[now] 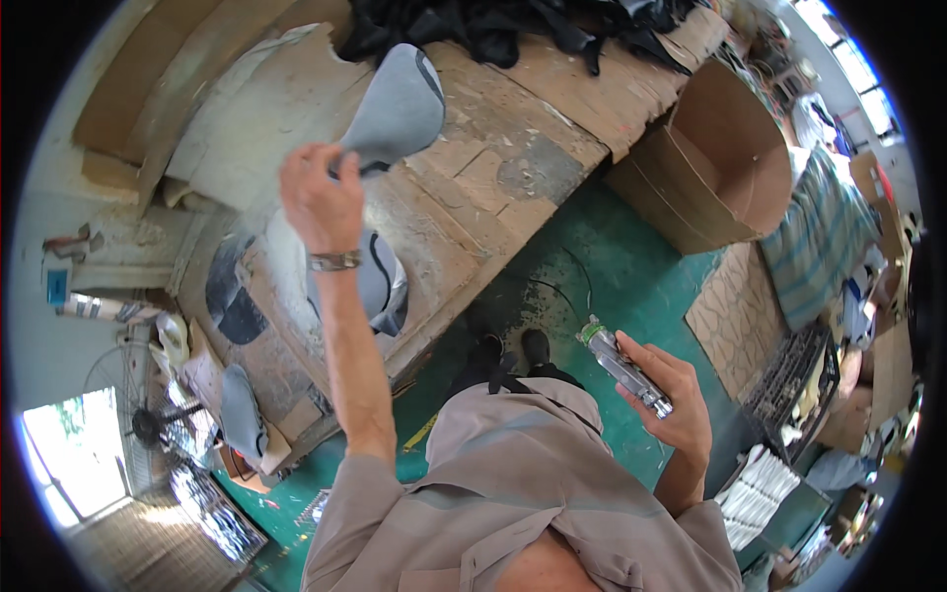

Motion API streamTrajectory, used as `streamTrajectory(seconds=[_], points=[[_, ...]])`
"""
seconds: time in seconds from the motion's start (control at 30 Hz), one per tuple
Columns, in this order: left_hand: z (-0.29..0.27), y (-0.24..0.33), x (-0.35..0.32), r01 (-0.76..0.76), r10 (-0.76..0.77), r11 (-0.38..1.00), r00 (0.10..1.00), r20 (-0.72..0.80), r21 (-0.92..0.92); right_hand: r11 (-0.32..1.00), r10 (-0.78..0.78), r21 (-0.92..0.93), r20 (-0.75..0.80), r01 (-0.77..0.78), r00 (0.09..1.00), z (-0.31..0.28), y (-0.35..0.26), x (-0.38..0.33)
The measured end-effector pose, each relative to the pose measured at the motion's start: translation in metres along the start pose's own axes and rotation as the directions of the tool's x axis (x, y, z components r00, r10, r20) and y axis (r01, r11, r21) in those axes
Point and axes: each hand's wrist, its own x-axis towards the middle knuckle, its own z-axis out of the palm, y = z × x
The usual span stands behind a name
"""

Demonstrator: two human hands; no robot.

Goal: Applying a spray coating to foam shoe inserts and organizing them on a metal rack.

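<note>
Forward from left hand, grey piece, tool in right hand

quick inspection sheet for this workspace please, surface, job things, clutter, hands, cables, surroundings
Surface: worn brown cardboard-covered table, patchy and scuffed.
Job's things: smooth grey rounded pad with black trim, raised at table's far side; second grey black-trimmed pad, partly hidden by the left forearm; silver metal handheld tool with green end.
Clutter: heap of black sheet-like pieces along the far edge.
Hands: left hand at raised pad's lower end, grip unclear; right hand closed around tool.
Cables: thin black cord near tool, attachment unclear.
Surroundings: green floor; open brown cardboard box right of table.
</note>
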Motion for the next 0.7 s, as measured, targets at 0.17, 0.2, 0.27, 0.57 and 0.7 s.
streamTrajectory(seconds=[0.17, 0.2, 0.27, 0.57, 0.7], points=[[0.137, 0.054, -0.136, 0.12, -0.098, 0.992, 0.917, 0.386, -0.032, 0.998, 0.067, 0.01, -0.066, -0.066, 0.996, 0.002, 0.001, -0.014], [0.156, 0.064, -0.167, 0.171, -0.164, 0.984, 0.772, 0.614, 0.048, 0.997, 0.079, 0.022, -0.073, -0.077, 0.994, 0.001, 0.0, -0.015], [0.184, 0.074, -0.207, 0.397, -0.257, 0.916, 0.493, 0.831, 0.047, 0.998, 0.06, -0.013, -0.06, -0.061, 0.996, -0.002, -0.004, -0.016], [0.099, 0.06, -0.292, 0.686, -0.294, 0.586, 0.676, 0.675, -0.432, 0.994, -0.084, 0.08, 0.194, 0.069, 0.977, -0.029, -0.019, -0.004], [0.041, 0.011, -0.395, 0.792, -0.263, 0.596, 0.35, 0.899, -0.134, 0.987, -0.158, 0.079, 0.255, 0.142, 0.954, -0.035, -0.023, 0.005]])
